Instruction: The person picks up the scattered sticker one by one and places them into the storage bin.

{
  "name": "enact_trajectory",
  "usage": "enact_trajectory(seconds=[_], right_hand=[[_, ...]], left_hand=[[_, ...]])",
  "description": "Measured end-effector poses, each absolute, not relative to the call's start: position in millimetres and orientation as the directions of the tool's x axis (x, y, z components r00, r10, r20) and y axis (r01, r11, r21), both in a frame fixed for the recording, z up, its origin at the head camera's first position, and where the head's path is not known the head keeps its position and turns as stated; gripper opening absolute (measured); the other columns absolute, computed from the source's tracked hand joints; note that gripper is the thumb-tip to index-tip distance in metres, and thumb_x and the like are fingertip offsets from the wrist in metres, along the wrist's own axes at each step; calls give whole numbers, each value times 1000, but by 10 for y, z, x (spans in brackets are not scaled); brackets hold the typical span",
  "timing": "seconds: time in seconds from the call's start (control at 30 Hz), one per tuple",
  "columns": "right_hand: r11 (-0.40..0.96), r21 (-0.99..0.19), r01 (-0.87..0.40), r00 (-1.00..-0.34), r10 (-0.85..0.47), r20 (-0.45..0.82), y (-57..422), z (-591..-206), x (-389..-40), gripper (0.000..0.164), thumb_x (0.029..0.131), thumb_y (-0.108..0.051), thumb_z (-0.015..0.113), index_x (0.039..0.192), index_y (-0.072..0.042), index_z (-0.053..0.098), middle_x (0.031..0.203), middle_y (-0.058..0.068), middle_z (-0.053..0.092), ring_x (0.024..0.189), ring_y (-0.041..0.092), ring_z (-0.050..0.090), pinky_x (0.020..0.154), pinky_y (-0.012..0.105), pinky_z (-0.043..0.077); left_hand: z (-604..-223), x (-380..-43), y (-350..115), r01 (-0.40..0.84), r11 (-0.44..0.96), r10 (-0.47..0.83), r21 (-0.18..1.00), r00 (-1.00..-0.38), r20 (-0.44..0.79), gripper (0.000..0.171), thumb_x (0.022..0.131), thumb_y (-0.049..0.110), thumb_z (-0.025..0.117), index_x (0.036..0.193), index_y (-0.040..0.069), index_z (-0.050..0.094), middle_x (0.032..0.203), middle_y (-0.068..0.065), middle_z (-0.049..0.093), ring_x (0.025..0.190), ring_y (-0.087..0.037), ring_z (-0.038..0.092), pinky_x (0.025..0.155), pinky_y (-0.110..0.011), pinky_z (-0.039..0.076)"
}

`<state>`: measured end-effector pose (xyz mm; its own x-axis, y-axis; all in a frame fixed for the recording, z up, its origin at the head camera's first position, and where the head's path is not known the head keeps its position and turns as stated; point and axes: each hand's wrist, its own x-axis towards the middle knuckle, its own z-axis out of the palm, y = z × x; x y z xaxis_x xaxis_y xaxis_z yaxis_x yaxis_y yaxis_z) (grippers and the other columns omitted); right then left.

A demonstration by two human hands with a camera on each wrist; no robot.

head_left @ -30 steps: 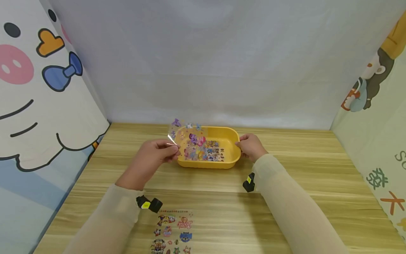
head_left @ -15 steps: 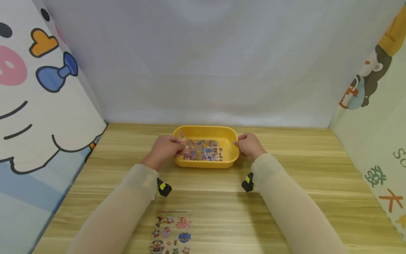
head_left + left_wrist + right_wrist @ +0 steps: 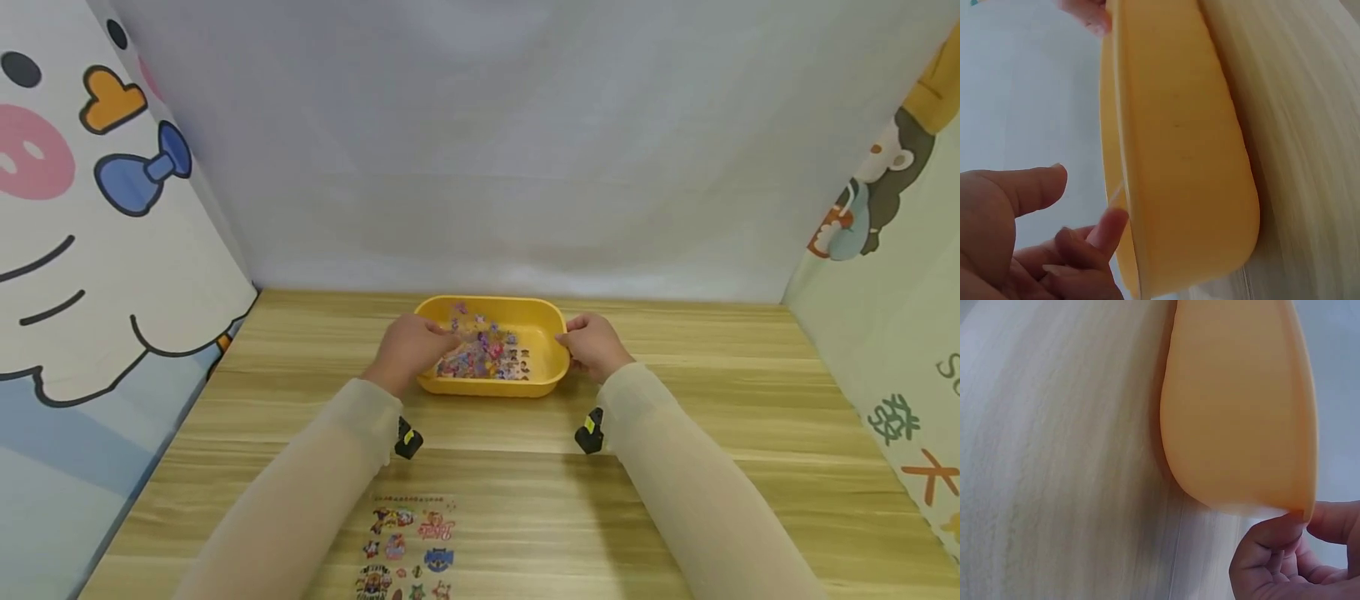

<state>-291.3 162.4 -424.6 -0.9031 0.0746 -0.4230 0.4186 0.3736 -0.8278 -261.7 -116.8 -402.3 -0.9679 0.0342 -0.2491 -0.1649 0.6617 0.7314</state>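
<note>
A yellow tray [image 3: 517,305] stands on the wooden table near its far edge. My left hand [image 3: 415,343] reaches over the tray's left rim and holds the edge of a clear sticker sheet [image 3: 484,350], which lies low inside the tray on other stickers. In the left wrist view the sheet's thin edge [image 3: 1116,194] shows between the thumb and a curled finger of my left hand [image 3: 1054,250], beside the tray wall [image 3: 1179,137]. My right hand [image 3: 590,343] pinches the tray's right rim; thumb and fingers of that hand [image 3: 1291,550] close on the tray lip [image 3: 1235,412].
A second sticker sheet [image 3: 408,546] lies on the table [image 3: 750,400] near the front edge, between my forearms. Cartoon-printed panels stand on the left [image 3: 112,208] and right [image 3: 885,250], with a white cloth wall behind the tray.
My left hand has brought the sticker sheet down from above the tray's left rim into the tray. The right hand has stayed on the right rim.
</note>
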Motion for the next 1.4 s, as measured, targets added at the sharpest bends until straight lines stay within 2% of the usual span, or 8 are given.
enact_trajectory(seconds=[0.07, 0.17, 0.27, 0.37, 0.63, 0.9, 1.2, 1.4], right_hand=[[374, -829, 415, -905, 72, -420, 1629, -4244, -2913, 24, 104, -10, 59, 124, 1, 51, 109, 15, 53, 77, 23, 54, 79, 39, 53], [376, -833, 407, -908, 68, -413, 1633, -4236, -2914, 25, 104, -10, 59, 125, 2, 51, 110, 15, 53, 78, 22, 54, 81, 40, 54], [378, -830, 409, -907, 70, -415, 1637, -4226, -2915, 26, 104, -10, 59, 126, 2, 50, 111, 16, 52, 80, 23, 54, 81, 39, 54], [380, -823, 422, -901, 77, -427, 1640, -4218, -2916, 27, 104, -10, 60, 126, 1, 50, 112, 16, 52, 82, 24, 53, 82, 38, 54], [384, -822, 420, -902, 77, -425, 1647, -4210, -2911, 26, 105, -11, 60, 125, 1, 51, 111, 16, 52, 81, 23, 53, 78, 36, 53], [370, -830, 417, -905, 78, -419, 1661, -4221, -2909, 26, 104, -10, 60, 125, 2, 51, 112, 16, 52, 78, 21, 53, 76, 35, 54], [370, -834, 410, -907, 68, -416, 1630, -4244, -2919, 26, 104, -9, 60, 124, 3, 51, 112, 17, 53, 76, 21, 53, 75, 34, 54], [370, -832, 414, -906, 77, -417, 1616, -4246, -2909, 24, 104, -8, 60, 124, 3, 51, 112, 17, 53, 78, 21, 53, 72, 32, 52]], left_hand=[[-4018, -2606, -1183, -145, 715, 26, 684, -972, -233, 45, 98, 36, 69, 65, 11, 53, 55, 4, 40, 48, -11, 31, 46, -27, 29], [-4012, -2559, -1229, -100, 752, 26, 652, -983, -181, 38, 97, 36, 70, 73, 8, 61, 60, 2, 46, 52, -12, 37, 50, -29, 34], [-4012, -2488, -1282, -53, 772, 46, 633, -989, -138, 33, 96, 36, 71, 104, 4, 72, 85, -5, 65, 72, -19, 57, 67, -37, 50], [-4018, -2397, -1324, -16, 799, 69, 601, -991, -117, 45, 96, 38, 72, 126, 4, 68, 112, -9, 69, 94, -25, 64, 85, -45, 53], [-4023, -2084, -1403, 85, 852, 147, 517, -986, -79, 39, 95, 32, 76, 120, 3, 68, 102, -6, 66, 87, -22, 61, 81, -44, 52], [-4114, -1732, -1613, 145, 867, 199, 477, -978, -65, 41, 92, 30, 79, 123, 6, 68, 113, -7, 66, 95, -23, 62, 84, -46, 53], [-4252, -1385, -1864, 254, 876, 280, 410, -960, -3, 77, 87, 29, 85, 149, 3, 48, 145, -18, 54, 134, -39, 50, 109, -56, 41], [-4363, -1162, -1904, 307, 891, 324, 333, -946, 6, 83, 82, 40, 88, 150, 8, 51, 138, -14, 55, 125, -34, 55, 103, -53, 46]])
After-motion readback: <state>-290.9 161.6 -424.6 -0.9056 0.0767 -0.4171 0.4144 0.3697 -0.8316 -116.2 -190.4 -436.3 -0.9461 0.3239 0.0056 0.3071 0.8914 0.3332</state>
